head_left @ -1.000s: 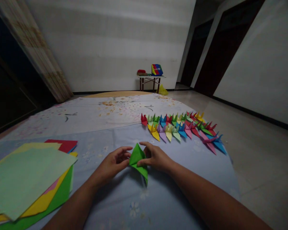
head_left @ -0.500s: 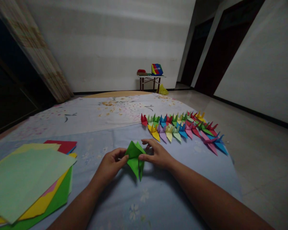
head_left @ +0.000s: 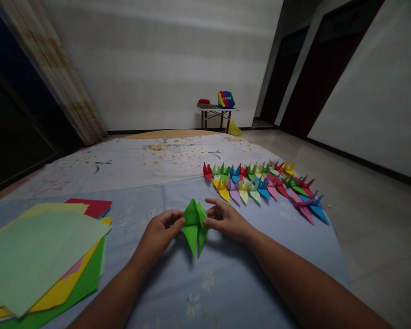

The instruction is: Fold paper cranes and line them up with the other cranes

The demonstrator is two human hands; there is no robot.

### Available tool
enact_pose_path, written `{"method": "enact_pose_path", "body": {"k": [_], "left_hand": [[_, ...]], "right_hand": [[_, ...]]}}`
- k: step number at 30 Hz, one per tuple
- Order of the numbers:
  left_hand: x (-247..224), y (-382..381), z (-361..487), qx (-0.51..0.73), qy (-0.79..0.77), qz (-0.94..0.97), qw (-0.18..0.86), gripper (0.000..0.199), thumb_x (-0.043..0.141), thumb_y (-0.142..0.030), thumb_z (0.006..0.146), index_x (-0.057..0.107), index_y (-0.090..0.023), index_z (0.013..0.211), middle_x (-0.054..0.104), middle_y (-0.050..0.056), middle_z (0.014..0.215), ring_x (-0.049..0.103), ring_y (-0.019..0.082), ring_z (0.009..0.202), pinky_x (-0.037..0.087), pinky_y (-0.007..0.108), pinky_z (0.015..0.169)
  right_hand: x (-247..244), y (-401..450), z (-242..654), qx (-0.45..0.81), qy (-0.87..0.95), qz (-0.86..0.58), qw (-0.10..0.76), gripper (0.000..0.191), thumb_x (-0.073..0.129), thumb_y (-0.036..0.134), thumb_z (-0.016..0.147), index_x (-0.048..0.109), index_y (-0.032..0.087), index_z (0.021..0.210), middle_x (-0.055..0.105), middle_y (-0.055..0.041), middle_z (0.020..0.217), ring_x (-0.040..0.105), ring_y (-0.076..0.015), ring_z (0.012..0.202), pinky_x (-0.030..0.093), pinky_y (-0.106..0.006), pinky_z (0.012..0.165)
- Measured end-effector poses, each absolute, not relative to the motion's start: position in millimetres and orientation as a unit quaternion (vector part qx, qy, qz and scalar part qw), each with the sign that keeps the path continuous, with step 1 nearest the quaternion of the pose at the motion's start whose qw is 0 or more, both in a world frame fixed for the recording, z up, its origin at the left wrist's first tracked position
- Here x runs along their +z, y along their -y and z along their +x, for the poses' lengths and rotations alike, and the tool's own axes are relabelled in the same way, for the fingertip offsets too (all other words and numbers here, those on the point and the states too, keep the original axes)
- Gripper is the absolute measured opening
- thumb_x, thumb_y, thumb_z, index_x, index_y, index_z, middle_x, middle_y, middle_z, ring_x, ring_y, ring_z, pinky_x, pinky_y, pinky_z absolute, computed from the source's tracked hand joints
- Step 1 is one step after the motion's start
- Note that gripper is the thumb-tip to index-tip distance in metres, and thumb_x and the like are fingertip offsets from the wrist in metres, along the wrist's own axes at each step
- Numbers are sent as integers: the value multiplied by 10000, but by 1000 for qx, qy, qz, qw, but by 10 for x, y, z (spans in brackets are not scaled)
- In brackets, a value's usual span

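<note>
Hands meet low in the middle of the head view, over a pale blue floral sheet (head_left: 226, 283) spread on the floor. Between them is a half-folded green paper piece (head_left: 194, 225), its point hanging down toward the sheet and its upper tip standing up. The left hand (head_left: 160, 233) pinches the piece's left edge with thumb and fingers closed on it; the right hand (head_left: 226, 220) pinches the right edge likewise, its other fingers loosely spread above. Both forearms run in from the bottom of the frame.

To the left lies a loose stack of coloured paper sheets (head_left: 44, 256) (pale green on top, yellow, pink, deeper green and red showing beneath), well apart from the hands. Beyond the right hand sit rows of finished paper cranes (head_left: 263, 185) in red, green, blue, yellow, purple and pink, packed close together on the sheet. Far back against the wall stands a small desk (head_left: 217, 111) carrying a multicoloured box (head_left: 226, 99).
</note>
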State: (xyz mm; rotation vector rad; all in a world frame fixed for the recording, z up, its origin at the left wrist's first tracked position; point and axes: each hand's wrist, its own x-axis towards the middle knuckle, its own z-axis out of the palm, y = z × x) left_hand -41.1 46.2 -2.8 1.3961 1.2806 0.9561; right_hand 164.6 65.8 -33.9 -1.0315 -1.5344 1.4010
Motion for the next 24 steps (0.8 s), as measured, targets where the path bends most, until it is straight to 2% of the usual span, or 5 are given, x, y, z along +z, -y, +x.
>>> {"method": "enact_pose_path", "body": {"k": [3,7,13,17,24], "left_hand": [[10,-437,-373,391,-518,582,490,317,624,-413,685,668,-161,872,704,55,837,628,201,734,481,287,660],[38,-414,-348,416,-492,553,527,280,562,-391,751,659,-173,898,689,54,906,619,195,819,476,287,713],[-2,-394,-307,375,-515,549,542,319,593,-416,723,637,-143,881,668,37,734,600,169,643,430,246,543],[-58,-404,-289,387,-528,555,513,310,674,-388,638,620,-148,828,650,9,683,591,167,600,435,266,569],[-43,-433,-346,369,-497,570,541,245,651,-360,672,575,-159,790,603,-15,653,540,129,570,389,230,535]], "right_hand": [[-351,-662,1615,555,595,-402,421,619,703,296,651,431,167,1192,536,41,714,517,-80,598,409,-217,562],[-352,-677,1601,579,579,-379,431,581,675,310,673,425,176,1180,505,55,681,473,-67,535,367,-202,504],[-331,-631,1559,508,621,-383,458,511,624,225,708,435,180,1181,494,39,740,474,-70,593,381,-207,552],[-296,-565,1533,422,676,-413,441,504,597,183,722,432,191,1198,496,34,753,453,-75,608,381,-215,578],[-278,-538,1536,399,696,-414,430,503,575,179,734,418,183,1212,502,33,755,449,-77,605,389,-216,584]]}}
